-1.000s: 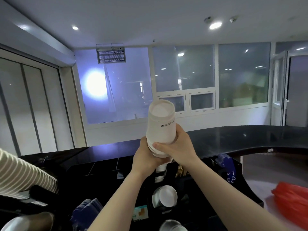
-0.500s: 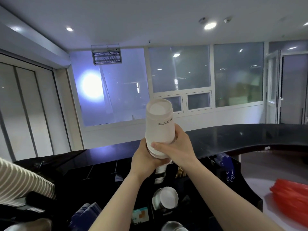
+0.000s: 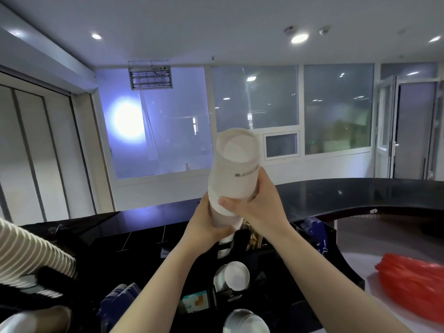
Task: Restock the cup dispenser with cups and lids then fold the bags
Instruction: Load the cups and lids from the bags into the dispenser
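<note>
Frosted windows fill the far wall beyond a dark curved bench. At centre I see my left hand and right hand, each grip wrapped round the lower end of a white cup stack, held raised and tilted above the black cup dispenser. At 4 o'clock lies a red bag; at 8 o'clock, a ribbed cup stack.

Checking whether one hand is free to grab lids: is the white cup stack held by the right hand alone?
No: both the left hand and the right hand grip the white cup stack.
</note>
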Action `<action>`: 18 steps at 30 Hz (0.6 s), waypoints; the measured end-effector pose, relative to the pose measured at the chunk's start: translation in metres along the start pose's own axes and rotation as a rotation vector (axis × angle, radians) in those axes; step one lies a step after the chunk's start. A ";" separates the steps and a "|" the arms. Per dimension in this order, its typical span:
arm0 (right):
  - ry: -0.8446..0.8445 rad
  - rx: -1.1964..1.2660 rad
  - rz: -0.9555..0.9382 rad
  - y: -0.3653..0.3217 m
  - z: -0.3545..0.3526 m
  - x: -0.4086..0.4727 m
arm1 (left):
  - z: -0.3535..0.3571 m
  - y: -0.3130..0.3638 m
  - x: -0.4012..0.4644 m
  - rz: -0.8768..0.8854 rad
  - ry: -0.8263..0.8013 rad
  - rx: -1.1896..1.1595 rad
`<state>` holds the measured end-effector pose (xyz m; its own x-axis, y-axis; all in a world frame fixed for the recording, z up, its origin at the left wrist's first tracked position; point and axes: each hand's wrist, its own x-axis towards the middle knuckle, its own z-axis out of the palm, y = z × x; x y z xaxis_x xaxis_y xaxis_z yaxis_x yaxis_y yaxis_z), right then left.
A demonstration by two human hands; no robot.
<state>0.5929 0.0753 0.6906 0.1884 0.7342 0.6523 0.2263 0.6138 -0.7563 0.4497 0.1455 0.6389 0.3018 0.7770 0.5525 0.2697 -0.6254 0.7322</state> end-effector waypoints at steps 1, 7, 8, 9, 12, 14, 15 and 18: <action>0.009 0.017 -0.019 -0.002 -0.001 -0.005 | -0.001 0.004 -0.007 0.028 0.011 -0.007; 0.032 0.171 -0.115 -0.006 -0.010 -0.026 | 0.004 0.031 -0.034 0.221 0.116 -0.013; 0.028 0.183 -0.120 -0.006 -0.011 -0.031 | 0.006 0.034 -0.038 0.242 0.127 -0.023; 0.027 0.190 -0.124 -0.004 -0.013 -0.036 | 0.007 0.036 -0.043 0.254 0.141 -0.031; 0.017 0.194 -0.118 0.006 -0.020 -0.053 | 0.013 0.033 -0.063 0.277 0.167 -0.068; -0.013 0.167 -0.104 0.013 -0.025 -0.066 | 0.017 0.033 -0.078 0.279 0.130 -0.069; -0.029 0.152 -0.095 0.014 -0.027 -0.072 | 0.019 0.034 -0.083 0.282 0.102 -0.071; -0.090 0.115 -0.043 0.020 -0.032 -0.086 | 0.026 0.035 -0.090 0.305 0.085 -0.054</action>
<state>0.6116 0.0150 0.6208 0.0929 0.7266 0.6808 0.1199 0.6706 -0.7321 0.4553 0.0517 0.6041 0.2834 0.5586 0.7795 0.1289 -0.8276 0.5463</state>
